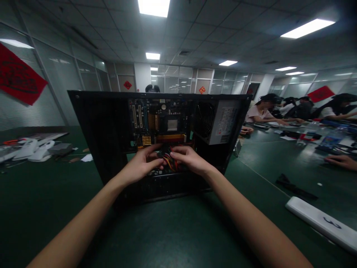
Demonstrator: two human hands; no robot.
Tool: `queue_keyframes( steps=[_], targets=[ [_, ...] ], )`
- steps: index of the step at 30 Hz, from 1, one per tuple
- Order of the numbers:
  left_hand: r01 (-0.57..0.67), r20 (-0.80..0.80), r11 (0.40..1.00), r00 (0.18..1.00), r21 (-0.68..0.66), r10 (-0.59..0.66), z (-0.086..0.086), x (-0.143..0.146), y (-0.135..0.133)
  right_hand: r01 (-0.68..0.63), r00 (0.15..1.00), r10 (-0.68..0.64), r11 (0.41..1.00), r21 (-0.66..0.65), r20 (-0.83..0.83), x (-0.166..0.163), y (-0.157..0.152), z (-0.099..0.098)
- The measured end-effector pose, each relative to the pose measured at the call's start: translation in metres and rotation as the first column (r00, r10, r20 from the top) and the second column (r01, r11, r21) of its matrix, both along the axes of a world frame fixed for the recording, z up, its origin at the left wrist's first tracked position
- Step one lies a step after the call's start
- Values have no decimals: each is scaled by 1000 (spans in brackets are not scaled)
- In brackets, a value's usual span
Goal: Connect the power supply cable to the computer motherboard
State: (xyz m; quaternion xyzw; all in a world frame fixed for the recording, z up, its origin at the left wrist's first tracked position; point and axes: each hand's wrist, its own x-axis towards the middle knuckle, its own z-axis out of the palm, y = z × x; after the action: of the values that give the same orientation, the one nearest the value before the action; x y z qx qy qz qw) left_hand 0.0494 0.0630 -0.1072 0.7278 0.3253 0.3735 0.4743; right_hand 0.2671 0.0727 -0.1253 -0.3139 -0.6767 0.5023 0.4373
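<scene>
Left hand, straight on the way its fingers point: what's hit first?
Most likely the cables, which the left hand may already touch; the right hand lies just beyond. Depth there is unclear.

The computer case [164,188] looks like painted metal, its power supply [224,124] matt metal, the wires [168,160] smooth plastic, the tabletop [170,230] faintly glossy.

Only thing I can actually read is the black 3 [331,222] on that white bar [304,209]. The sticker [226,121] on the power supply [210,137] has print too, but it's probably too small and blurry for anyone.
</scene>
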Motion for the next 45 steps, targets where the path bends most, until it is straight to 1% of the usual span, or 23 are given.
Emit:
queue_keyframes(
  steps=[5,9,12,18,24,29,35,37,42,45],
  targets=[
    [-4,25,1000,1000,-9,4,-1,1,-1,-26,999,25,1000,15,23,1,2,-1],
    [27,42,999,999,-18,-26,-1,2,-2,-37,999,37,999,29,11,2,2,0],
    [33,44,999,999,-19,-32,0,2,-2,-73,997,73,997,23,-3,2,0,1],
    [1,8,1000,1000,-9,-1,0,2,-2,-152,988,153,988,37,-22,5,-2,2],
    [41,-45,999,998,30,-39,-1,2,-2,-232,973,232,973,-14,-18,7,-2,2],
    [101,-74,992,993,81,-95,3,2,-8,-317,948,316,948,13,51,6,-5,7],
    [140,-118,969,986,204,-117,6,-1,-11,-319,946,317,948,18,74,7,-4,7],
    [131,-117,965,987,225,-107,7,-1,-10,-312,948,310,950,16,73,7,-4,8],
    [98,-95,973,992,210,-80,8,1,-9,-290,956,288,956,40,49,6,-6,8],
    [2,-9,982,1000,189,-1,8,2,-8,-273,962,274,962,18,-10,5,-5,6]
  ],
)
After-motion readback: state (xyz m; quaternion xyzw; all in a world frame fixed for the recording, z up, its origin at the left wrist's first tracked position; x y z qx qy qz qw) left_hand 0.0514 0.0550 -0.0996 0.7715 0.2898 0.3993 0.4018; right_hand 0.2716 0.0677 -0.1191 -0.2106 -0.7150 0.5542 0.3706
